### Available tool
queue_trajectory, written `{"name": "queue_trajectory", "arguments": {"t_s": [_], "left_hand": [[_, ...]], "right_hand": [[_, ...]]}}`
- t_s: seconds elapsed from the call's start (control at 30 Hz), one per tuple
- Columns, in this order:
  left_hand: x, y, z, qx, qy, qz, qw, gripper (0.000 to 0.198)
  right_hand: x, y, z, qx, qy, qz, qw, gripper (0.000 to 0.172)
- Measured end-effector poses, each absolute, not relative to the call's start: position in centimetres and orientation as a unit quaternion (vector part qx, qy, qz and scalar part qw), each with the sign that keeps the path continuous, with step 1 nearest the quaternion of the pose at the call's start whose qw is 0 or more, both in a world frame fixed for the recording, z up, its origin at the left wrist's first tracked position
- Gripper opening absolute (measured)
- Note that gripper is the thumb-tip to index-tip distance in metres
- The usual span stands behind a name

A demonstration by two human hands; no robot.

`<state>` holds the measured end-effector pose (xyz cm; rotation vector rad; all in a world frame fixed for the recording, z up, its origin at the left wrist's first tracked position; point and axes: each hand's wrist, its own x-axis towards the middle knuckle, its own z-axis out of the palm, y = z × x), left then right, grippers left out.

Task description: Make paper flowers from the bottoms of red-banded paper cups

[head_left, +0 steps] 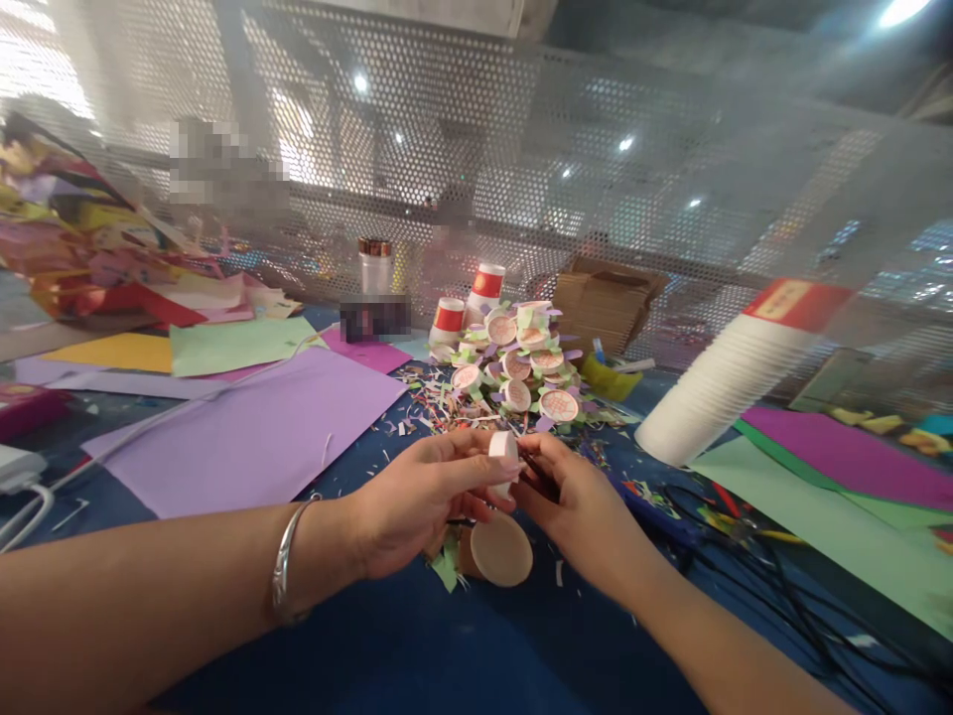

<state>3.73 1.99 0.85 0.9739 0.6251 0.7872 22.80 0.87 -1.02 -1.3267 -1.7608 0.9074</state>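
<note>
Facing a perforated metal screen [476, 149] at twelve o'clock, beyond a dark blue tabletop [417, 645] strewn with paper scraps. Reading the clock from between the hands, see a blurred heap of coloured paper [104, 263] at ten and a flat lilac sheet [253, 427] at nine. Have the left hand [417, 497] at eight, wearing a silver bracelet [283, 561], thumb and fingers pinching a small white round piece [501, 445] at the clock's centre. Find a tan round-faced piece [501, 549] at six, and at twelve a mound of white discs [516, 365] with reddish printed faces and green and lilac tabs. Have the right hand [577, 497] at four, fingers curled near a dark object [547, 482]; cannot tell what, nor how tightly pressed. See a slanting stack of paper cups [726, 377] at two, black cables [789, 596] at four, a pale green sheet [819, 516] at three.
</note>
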Motion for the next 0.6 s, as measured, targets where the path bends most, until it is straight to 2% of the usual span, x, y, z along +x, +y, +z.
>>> {"name": "queue_trajectory", "arguments": {"t_s": [0.33, 0.6], "left_hand": [[3.66, 1.51, 0.94, 0.457, 0.312, 0.34, 0.76, 0.028], [3.99, 2.1, 0.63, 0.442, 0.303, 0.406, 0.74, 0.037]], "right_hand": [[22.33, 0.26, -0.79, -0.509, -0.707, 0.345, 0.35, 0.023], [22.54, 0.39, -0.88, -0.499, -0.708, 0.349, 0.357, 0.033]]}}
